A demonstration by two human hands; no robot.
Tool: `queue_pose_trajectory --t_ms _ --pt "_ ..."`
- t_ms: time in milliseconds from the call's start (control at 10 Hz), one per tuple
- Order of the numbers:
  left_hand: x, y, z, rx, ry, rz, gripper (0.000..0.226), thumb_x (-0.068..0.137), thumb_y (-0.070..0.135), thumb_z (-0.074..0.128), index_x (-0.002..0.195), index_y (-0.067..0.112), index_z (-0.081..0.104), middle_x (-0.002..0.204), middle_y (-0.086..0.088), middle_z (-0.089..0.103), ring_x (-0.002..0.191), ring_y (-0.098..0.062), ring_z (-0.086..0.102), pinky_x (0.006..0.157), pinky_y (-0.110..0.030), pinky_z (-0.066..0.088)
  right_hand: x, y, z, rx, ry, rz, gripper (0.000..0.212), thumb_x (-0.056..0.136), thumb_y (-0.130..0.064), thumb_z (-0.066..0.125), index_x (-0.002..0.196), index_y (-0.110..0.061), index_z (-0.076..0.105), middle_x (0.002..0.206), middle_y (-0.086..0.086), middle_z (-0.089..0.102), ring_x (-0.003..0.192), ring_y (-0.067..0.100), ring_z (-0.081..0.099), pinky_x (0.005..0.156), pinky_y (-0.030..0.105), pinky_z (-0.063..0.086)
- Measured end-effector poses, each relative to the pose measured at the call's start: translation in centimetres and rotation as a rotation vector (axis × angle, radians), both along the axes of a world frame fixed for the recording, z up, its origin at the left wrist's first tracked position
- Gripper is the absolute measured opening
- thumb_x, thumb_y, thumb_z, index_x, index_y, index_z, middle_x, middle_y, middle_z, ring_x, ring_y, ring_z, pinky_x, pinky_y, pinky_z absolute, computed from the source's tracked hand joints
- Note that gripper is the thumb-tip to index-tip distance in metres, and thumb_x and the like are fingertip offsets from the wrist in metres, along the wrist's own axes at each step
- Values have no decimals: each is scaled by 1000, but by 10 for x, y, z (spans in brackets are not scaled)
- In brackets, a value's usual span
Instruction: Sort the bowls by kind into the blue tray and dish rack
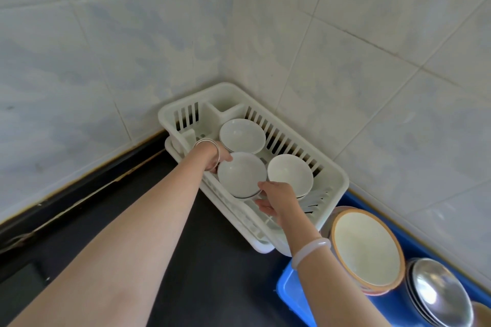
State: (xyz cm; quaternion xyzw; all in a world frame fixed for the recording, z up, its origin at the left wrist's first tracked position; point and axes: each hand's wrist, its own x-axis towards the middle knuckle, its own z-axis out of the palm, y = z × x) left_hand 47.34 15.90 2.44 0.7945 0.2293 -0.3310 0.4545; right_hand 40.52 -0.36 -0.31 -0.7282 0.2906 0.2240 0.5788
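Note:
A white plastic dish rack [337,178] stands in the tiled corner. Inside it are small white bowls: one at the back [241,135], one on the right [289,174], and a stack at the front left [240,174]. Both hands hold that front stack. My left hand [216,158] grips its far left rim and my right hand [277,198] holds its near right rim. To the right, a blue tray [288,289] holds a stack of large cream bowls with brown rims [366,247] and a stack of steel bowls [438,292].
The rack and tray rest on a black countertop [207,260]. Grey tiled walls [132,48] close in behind and to the right. The rack has a small cutlery compartment [228,103] at its back end.

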Motion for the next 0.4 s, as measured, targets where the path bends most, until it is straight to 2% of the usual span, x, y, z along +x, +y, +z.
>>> queue_pose_trajectory --t_ms 100,200,300,400 --pt "-5 -3 -2 60 -111 3 29 92 19 50 116 3 53 108 -16 56 105 -31 55 86 -38 48 -2 -2 5 10 19 25 27 92 -24 57 116 -10 59 101 7 65 85 21 65 76 33 53" --pt "-13 -5 0 98 -207 31 22 92 23 46 79 7 55 94 -13 58 91 -27 53 83 -36 44 -9 -6 21 5 8 26 20 93 -22 54 107 -10 62 103 10 67 88 23 65 81 35 52" --pt "-25 -7 11 168 -271 -4 34 95 26 43 102 -2 61 112 -20 63 97 -30 56 83 -36 43 -23 -16 52 44 -161 59 28 96 -18 48 119 -12 62 99 4 67 87 21 65 78 29 52" --pt "-56 -13 27 194 -422 72 36 98 20 37 117 -4 57 124 -23 58 114 -35 54 97 -41 42 -46 -38 116 112 -484 43 23 98 -16 45 108 -19 66 102 -1 73 88 14 70 84 29 55"
